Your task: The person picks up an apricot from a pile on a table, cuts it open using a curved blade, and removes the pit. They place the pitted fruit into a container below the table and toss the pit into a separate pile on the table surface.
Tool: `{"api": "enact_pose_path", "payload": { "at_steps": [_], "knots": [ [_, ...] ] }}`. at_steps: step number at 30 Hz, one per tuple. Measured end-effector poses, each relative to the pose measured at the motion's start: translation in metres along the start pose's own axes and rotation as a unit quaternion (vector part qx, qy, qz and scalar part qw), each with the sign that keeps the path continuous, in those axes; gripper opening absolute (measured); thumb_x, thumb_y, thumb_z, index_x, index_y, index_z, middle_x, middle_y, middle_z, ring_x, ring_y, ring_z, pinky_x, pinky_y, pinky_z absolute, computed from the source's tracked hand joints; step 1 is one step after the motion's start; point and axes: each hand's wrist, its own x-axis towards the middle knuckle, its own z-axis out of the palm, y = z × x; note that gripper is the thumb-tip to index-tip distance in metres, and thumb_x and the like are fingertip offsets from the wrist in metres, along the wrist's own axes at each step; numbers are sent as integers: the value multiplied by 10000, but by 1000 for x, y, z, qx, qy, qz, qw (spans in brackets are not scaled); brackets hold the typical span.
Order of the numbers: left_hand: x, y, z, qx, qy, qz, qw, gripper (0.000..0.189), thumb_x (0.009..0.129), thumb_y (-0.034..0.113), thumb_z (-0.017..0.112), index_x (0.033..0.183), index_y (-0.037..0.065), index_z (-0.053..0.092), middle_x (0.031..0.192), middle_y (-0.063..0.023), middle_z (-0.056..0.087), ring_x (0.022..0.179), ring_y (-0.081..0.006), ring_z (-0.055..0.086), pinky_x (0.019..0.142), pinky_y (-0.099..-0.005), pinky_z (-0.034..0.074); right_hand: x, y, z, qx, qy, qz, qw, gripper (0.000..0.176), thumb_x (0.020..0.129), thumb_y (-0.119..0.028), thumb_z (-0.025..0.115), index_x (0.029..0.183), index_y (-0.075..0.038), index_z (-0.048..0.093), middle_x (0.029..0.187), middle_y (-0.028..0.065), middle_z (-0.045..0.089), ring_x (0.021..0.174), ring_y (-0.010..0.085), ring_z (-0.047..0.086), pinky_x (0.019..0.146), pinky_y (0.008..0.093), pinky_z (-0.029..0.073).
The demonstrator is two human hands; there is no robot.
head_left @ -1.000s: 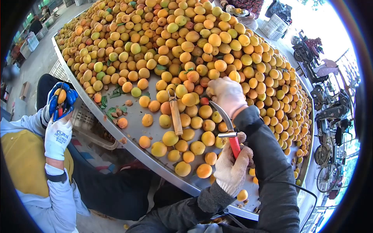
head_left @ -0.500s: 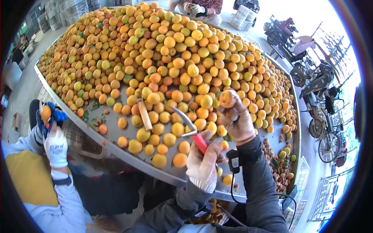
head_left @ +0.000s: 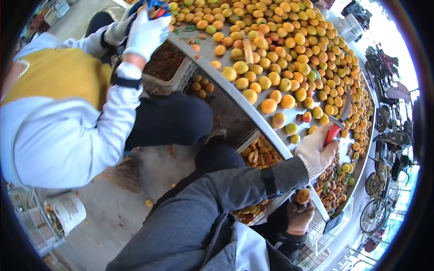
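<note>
My left hand [head_left: 318, 151], in a whitish glove, is closed round the red handle of a curved-blade knife [head_left: 347, 106]. The blade points up above the table's right part, over the heap of apricots [head_left: 289, 49]. Lower down, beyond the table's near edge, my right hand [head_left: 300, 219] holds an apricot [head_left: 303, 195] in its fingertips. Near that hand, partly hidden by my sleeve, is a container of cut apricots [head_left: 250, 212]. Brownish pieces [head_left: 326, 185] lie heaped on the table's near right corner.
A co-worker in a yellow apron [head_left: 68, 74] sits to the left, gloved hands raised at the metal table's rim [head_left: 235, 92]. Crates of fruit [head_left: 260, 151] stand under the table. A wooden-handled tool [head_left: 247, 49] lies among apricots. Motorbikes and a bicycle [head_left: 373, 214] stand at right.
My view has swung left and down, bringing the co-worker further in. My right hand has gone from above the heap to below the table edge with the apricot. The knife stays in my left.
</note>
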Motion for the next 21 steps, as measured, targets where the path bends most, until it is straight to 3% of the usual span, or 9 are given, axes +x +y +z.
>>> {"api": "enact_pose_path", "payload": {
  "at_steps": [1, 4, 5, 7, 10, 18, 19, 20, 21],
  "knots": [
    [-3, 6, -1, 15, -13, 16, 1000, 373, 902, 70, 570, 1270, 26, 533, 822, -75, 569, 714, -129, 548, 659, -289, 486, -6, 9, -9, 26, -41, 20, 999, 344, 978, -267, 524, 1290, -121, 507, 995, 88, 625, 695, 128, 520, 551, 272, 439],
    [-22, 20, -18, -7, -74, -16, 997, 339, 906, 77, 574, 1240, 24, 541, 826, -99, 589, 689, -152, 572, 644, -313, 500, -23, 22, -20, 32, -42, -12, 999, 371, 985, -266, 509, 1327, -124, 488, 1064, 111, 617, 799, 160, 540, 579, 269, 446],
    [-29, 6, -24, 77, -26, 103, 991, 279, 915, 89, 578, 1187, 31, 559, 817, -105, 602, 690, -165, 592, 652, -325, 511, -25, 21, -26, 53, -70, -32, 996, 382, 988, -266, 501, 1345, -131, 479, 1117, 122, 603, 865, 186, 552, 604, 280, 461],
    [-44, -12, -41, -59, -51, -41, 996, 249, 913, 85, 590, 1157, 37, 573, 831, -116, 636, 712, -186, 629, 672, -329, 524, -34, 17, -31, 71, -104, -49, 991, 394, 991, -265, 493, 1362, -138, 469, 1170, 133, 590, 931, 212, 565, 629, 292, 477],
    [-74, 9, -74, 232, -45, 36, 971, 279, 891, 63, 628, 1167, 55, 586, 894, -131, 694, 804, -238, 689, 717, -336, 540, -41, 16, -31, 169, -203, -27, 964, 407, 988, -239, 468, 1388, -167, 456, 1282, 132, 543, 1182, 280, 537, 769, 378, 523],
    [-139, -10, -102, 315, -53, 21, 948, 283, 893, 132, 634, 1168, 65, 628, 928, -153, 693, 820, -219, 681, 755, -334, 533, -72, 10, -33, 227, -288, -40, 929, 367, 997, -246, 449, 1342, -131, 498, 1264, 131, 548, 1163, 245, 554, 740, 322, 542],
    [-146, -12, -105, 329, -55, 21, 942, 277, 891, 135, 638, 1160, 68, 637, 925, -153, 693, 816, -211, 679, 755, -330, 531, -80, 5, -36, 179, -267, -116, 940, 330, 977, -156, 499, 1304, -112, 510, 1246, 118, 552, 1087, 218, 590, 763, 316, 541],
    [-148, 2, -104, 323, -57, 63, 942, 289, 878, 249, 651, 1137, 120, 644, 937, -172, 686, 844, -330, 688, 739, -398, 543, -82, 2, -49, 126, -232, -192, 945, 325, 959, -106, 525, 1283, -93, 505, 1237, 125, 556, 1073, 214, 597, 784, 305, 536],
    [-148, 9, -102, 396, -81, 28, 914, 303, 871, 238, 666, 1145, 112, 643, 933, -179, 683, 828, -312, 694, 732, -380, 544, -86, -4, -68, 76, -173, -276, 942, 326, 941, -57, 552, 1262, -74, 500, 1229, 132, 560, 1058, 211, 604, 804, 293, 530]
  ]
}}
